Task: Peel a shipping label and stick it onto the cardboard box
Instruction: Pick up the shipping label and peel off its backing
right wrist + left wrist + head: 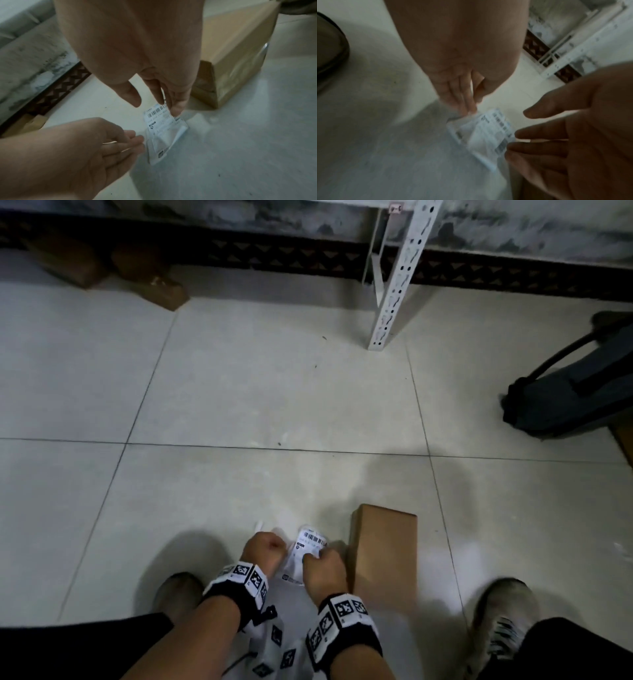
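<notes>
The person crouches over a pale tiled floor (239,392), both hands low between 2 shoes. The right hand (323,568) pinches the far right edge of the shipping label (310,542), by its barcode; in the right wrist view its fingers (176,106) close on that edge while the thumb stands off to the left. So the right grip is gripping the label.

The left hand (262,553) sits just left of the label. In the head view it looks curled like a fist, but the right wrist view shows the left hand (82,147) with fingertips (135,140) meeting the label's left edge, and I cannot tell whether they pinch it or only touch it.

The label (161,127) is lifted and bent above the floor between the 2 hands, with a near corner curling up off a white sheet beneath it. In the left wrist view the label (489,134) is blurred.

The cardboard box (383,556) lies on the floor just right of the right hand, its long side running near to far. Its top face is plain brown. In the right wrist view the box (236,54) lies beyond the hand.

Farther off, a white perforated shelf post (397,282) stands on the floor, a dark bag (568,392) lies at the far right, and brown boxes (102,272) lie at the far left by the wall.
</notes>
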Available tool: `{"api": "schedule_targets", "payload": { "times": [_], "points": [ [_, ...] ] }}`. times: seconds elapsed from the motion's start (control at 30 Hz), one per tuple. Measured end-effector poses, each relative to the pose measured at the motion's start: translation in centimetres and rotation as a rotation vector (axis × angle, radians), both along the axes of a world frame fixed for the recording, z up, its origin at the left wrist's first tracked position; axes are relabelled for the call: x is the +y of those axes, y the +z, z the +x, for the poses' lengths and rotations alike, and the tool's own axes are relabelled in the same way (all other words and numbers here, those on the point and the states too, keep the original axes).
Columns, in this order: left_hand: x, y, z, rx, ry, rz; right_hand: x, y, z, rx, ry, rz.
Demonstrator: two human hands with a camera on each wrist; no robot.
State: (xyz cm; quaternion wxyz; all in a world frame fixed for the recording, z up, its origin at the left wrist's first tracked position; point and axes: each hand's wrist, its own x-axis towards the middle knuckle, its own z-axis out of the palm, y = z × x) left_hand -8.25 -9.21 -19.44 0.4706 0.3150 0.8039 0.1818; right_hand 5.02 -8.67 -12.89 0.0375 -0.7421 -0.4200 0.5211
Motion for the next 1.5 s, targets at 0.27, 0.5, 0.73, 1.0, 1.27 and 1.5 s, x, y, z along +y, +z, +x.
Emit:
{"api": "schedule_targets", "payload": {
  "times": [0.27, 0.5, 0.73, 1.0, 1.27, 1.5],
  "points": [
    [-0.6, -1.6, 0.7, 0.139, -0.019, 0.0, 1.2, -3.1, 0.2, -0.184, -0.035, 0.0],
    [0.1, -0.6, 0.6, -0.014, -0.036, -0.027, 1.3, -4.3, 0.4, -0.054, -0.105, -0.011],
    [1.9, 3.7, -0.2, -0.271, 0.161, 0.103, 3.0, -0.4, 1.3, 0.035, -0.152, 0.096],
    [5.7, 15.6, 1.9, -0.447, 0.078, 0.226, 6.1, 9.6, 4.7, 0.419, -0.336, 0.305],
    [5.5, 29.1, 5.9, -0.597, -0.159, 0.236, 5.5, 22.2, 11.2, 0.296, -0.035, 0.432],
    [3.5, 34.7, 8.3, -0.447, -0.352, 0.416, 3.3, 28.4, 13.9, 0.394, -0.066, 0.492]
  ]
}}
